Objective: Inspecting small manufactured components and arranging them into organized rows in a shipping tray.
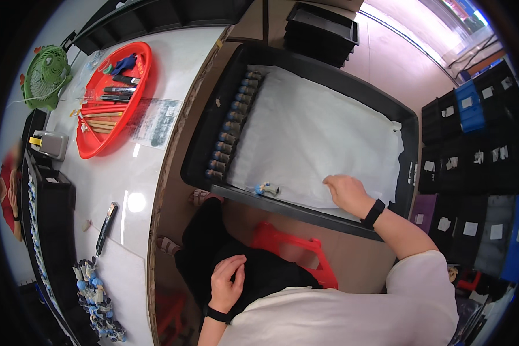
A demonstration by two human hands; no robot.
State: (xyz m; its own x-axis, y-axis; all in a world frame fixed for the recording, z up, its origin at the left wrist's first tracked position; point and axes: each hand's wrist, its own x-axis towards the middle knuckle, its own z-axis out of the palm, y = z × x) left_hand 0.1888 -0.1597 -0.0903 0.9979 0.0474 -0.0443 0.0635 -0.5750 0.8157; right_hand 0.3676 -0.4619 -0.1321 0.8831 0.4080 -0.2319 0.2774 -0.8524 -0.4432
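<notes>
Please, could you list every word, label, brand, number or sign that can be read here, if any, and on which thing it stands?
No text can be read.
White labels on the bins at right: too small and blurred.
Sheet beside the red tray: its print is blurred.
White marks on the large black tray: too small to tell if they are writing.

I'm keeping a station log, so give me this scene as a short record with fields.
Left hand: above the lap, nothing visible in it
Right hand: over the white sheet, fingertips bent down
Black tray: lined with the sheet
Figurine row: along the tray's left side
Single figurine: lying by the near wall
Table: red tray of sticks
</notes>
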